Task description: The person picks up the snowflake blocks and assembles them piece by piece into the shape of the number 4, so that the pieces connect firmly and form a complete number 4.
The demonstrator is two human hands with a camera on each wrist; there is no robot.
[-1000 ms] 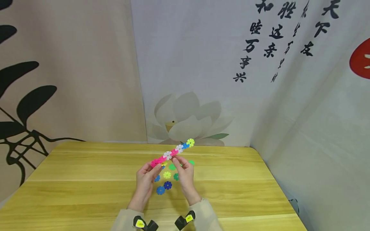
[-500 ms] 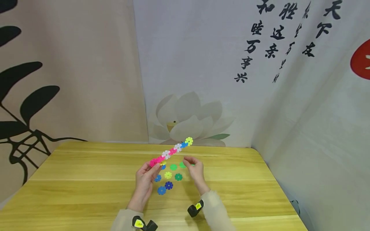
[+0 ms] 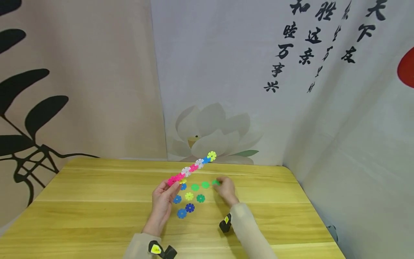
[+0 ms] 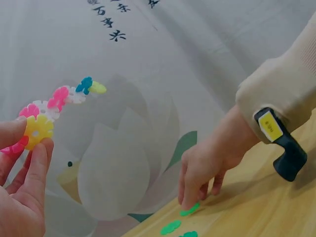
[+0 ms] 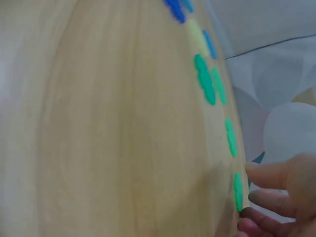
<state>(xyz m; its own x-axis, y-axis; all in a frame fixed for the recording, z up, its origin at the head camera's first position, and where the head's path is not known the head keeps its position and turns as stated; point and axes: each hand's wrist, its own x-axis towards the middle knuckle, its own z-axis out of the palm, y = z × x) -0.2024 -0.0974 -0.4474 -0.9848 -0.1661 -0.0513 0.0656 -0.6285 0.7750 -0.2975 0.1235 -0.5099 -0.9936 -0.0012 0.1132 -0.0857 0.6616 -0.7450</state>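
Observation:
My left hand [image 3: 165, 197] holds up a chain of snowflake discs [image 3: 192, 167], pink, white, blue and yellow, pinched at its lower pink end; the chain [image 4: 59, 98] slants up to the right. In the left wrist view its fingers pinch a yellow disc [image 4: 38, 131] at that end. My right hand [image 3: 225, 189] is down on the wooden table [image 3: 97, 201], fingertips on a bright green disc [image 3: 216, 182] lying flat, also seen as the green disc [image 4: 189, 209] and the green disc [image 5: 238, 190]. Whether it grips that disc I cannot tell.
Several loose discs lie between the hands: green [image 3: 195, 187], green [image 3: 205, 185], dark green [image 3: 201, 198], yellow-green [image 3: 189, 196], blue [image 3: 177, 199], dark blue [image 3: 189, 207], blue [image 3: 182, 213]. Printed cloth walls [image 3: 226, 90] stand close behind and to the right.
My right hand has let go of the chain and moved right and down to the green disc on the table. The left hand keeps the chain raised.

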